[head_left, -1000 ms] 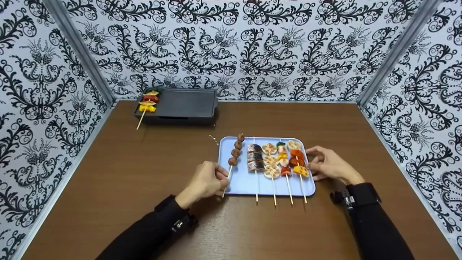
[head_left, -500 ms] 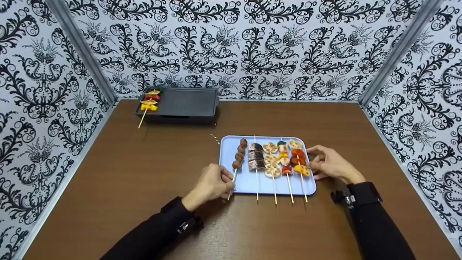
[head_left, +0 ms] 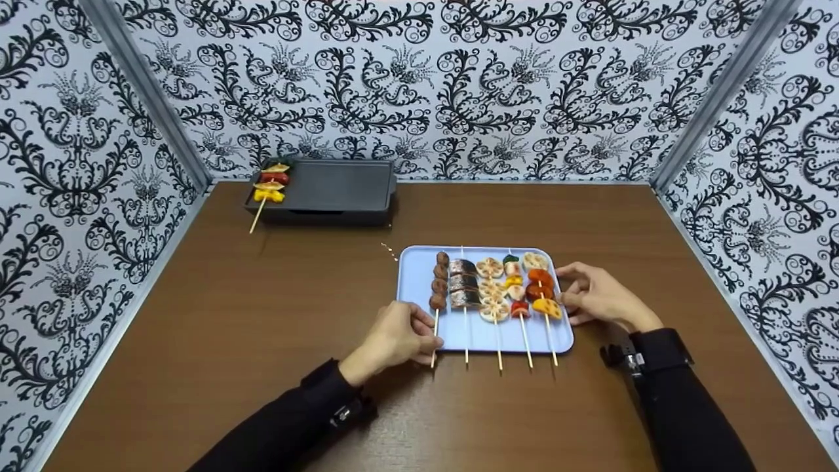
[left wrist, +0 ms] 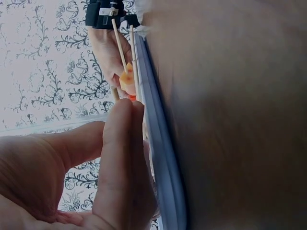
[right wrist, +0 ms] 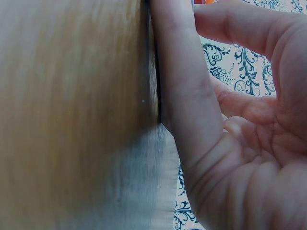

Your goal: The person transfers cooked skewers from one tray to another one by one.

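In the head view my left hand (head_left: 396, 334) pinches the bare stick of a meatball skewer (head_left: 438, 285) at the front left of a pale blue tray (head_left: 411, 275). The meatballs lie over the tray, right beside a skewer of dark-skinned fish pieces (head_left: 464, 284). Further right are a lotus root skewer (head_left: 492, 288), a mixed skewer (head_left: 514, 292) and a red-and-orange vegetable skewer (head_left: 541, 293). My right hand (head_left: 600, 298) holds the tray's right rim with fingers and thumb. The left wrist view shows the fingertips (left wrist: 125, 108) close above the tray's edge (left wrist: 160, 148).
A dark grey grill plate (head_left: 341, 187) stands at the back left of the brown table (head_left: 275, 308). Another skewer (head_left: 270, 185) lies on its left end, its stick hanging over the front. Patterned walls (head_left: 419, 85) enclose the back and sides.
My left hand has moved right with the meatball skewer, bringing it down from a slant at the tray's left edge to nearly straight beside the fish skewer. The right hand stays at the rim.
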Demonstrator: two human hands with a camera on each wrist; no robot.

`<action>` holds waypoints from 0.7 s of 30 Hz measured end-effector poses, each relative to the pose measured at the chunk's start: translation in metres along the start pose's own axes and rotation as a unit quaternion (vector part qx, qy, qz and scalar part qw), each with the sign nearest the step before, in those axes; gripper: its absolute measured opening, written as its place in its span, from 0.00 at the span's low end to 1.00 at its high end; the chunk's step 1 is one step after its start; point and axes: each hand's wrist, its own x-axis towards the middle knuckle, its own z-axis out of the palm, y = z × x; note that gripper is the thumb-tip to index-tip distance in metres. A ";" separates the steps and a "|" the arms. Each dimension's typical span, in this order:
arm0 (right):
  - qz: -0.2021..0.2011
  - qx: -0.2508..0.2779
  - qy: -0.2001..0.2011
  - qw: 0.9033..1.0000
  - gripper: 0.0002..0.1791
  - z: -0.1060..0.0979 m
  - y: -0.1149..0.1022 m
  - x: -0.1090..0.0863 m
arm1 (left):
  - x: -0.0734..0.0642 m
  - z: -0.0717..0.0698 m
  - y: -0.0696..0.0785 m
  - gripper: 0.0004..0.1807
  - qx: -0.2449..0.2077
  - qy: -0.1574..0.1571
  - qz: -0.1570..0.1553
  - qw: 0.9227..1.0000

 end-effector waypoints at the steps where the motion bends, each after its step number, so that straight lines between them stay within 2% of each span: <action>1: -0.001 0.001 0.000 1.000 0.31 0.000 0.000 0.000 | 0.000 0.001 0.000 0.15 0.002 -0.001 0.001 1.000; 9: 0.001 -0.006 0.003 1.000 0.32 -0.001 0.002 0.001 | 0.000 0.005 -0.002 0.17 0.006 -0.005 0.009 1.000; 15: -0.001 0.001 0.000 1.000 0.32 0.000 0.001 0.000 | 0.000 0.004 -0.002 0.14 -0.002 -0.009 0.010 1.000; 21: -0.004 -0.004 0.000 1.000 0.32 0.000 0.000 0.000 | -0.001 -0.001 0.001 0.12 0.025 0.000 0.031 0.999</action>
